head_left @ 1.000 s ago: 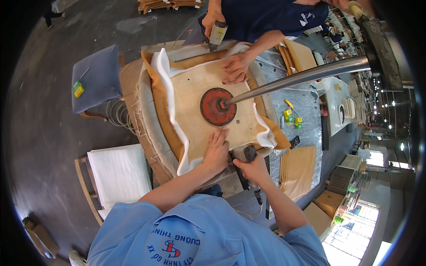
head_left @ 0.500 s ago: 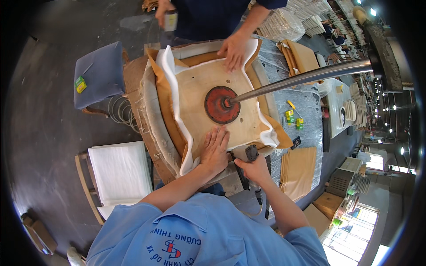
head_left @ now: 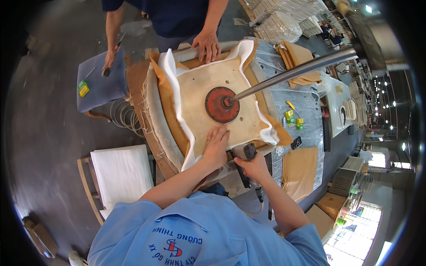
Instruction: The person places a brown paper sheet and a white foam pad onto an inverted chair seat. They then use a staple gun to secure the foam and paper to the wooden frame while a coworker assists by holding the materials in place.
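Observation:
My left hand (head_left: 216, 144) lies flat, fingers stretched, on the near part of a pale wooden seat panel (head_left: 195, 93). My right hand (head_left: 253, 166) is wrapped round the handle of a staple gun (head_left: 245, 152), its nose at the panel's near edge. White padding (head_left: 178, 115) and tan cover material (head_left: 167, 119) stick up round the panel. A round red press plate (head_left: 217, 108) on a metal rod (head_left: 297, 71) rests on the panel's middle. Across from me, a co-worker's hand (head_left: 207, 44) touches the seat's far edge.
The co-worker's other hand (head_left: 110, 58) holds a dark tool over a blue padded stool (head_left: 100, 93). White sheets (head_left: 122, 173) lie stacked at left. To the right, a plastic-covered table (head_left: 275, 80) bears small yellow-green boxes (head_left: 289, 116) and folded tan covers (head_left: 300, 168).
The co-worker has shifted left; one hand has drawn back from the panel to the seat's far edge, the other has lowered over the blue stool. My hands have hardly moved.

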Demonstrator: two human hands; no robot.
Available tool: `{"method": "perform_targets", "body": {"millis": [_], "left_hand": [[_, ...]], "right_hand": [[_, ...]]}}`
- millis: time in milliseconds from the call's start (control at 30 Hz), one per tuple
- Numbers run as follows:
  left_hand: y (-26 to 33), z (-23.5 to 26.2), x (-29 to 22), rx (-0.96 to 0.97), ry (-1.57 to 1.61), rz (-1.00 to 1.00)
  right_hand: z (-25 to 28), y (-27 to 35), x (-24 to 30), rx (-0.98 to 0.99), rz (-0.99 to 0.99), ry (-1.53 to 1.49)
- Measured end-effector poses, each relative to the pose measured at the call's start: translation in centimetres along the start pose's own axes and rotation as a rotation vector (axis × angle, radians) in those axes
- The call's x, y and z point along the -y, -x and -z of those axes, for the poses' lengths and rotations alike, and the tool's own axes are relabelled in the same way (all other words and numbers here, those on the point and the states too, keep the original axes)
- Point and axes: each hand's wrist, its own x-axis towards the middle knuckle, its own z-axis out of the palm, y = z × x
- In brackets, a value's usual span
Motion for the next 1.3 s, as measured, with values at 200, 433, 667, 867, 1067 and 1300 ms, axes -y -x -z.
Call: {"method": "perform_targets", "body": {"millis": [200, 433, 667, 867, 1067, 1300], "left_hand": [[0.1, 4.0, -0.5, -0.025, 0.283, 0.195], [6.2, 5.6, -5.8, 0.491, 0.268, 0.004], [9.0, -1.1, 0.8, 0.223, -0.243, -0.376], [9.6, -0.7, -0.3, 0.188, -0.287, -0.283], [9.7, -0.6, -1.2, 0.075, -0.403, -0.219], [9.9, 1.4, -1.3, 0.023, -0.513, -0.245]], "right_hand": [[-0.1, 2.5, -3.7, -0.07, 0.043, -0.164], [-1.7, 4.2, -6.3, -0.099, 0.071, -0.375], [-1.0, 6.5, -8.2, -0.217, 0.129, -0.548], [-0.6, 8.2, -16.1, -0.408, 0.157, -0.627], [2.2, 5.1, -25.9, -0.399, -0.124, -0.469], [4.9, 2.2, -32.3, -0.396, -0.382, -0.477]]}}
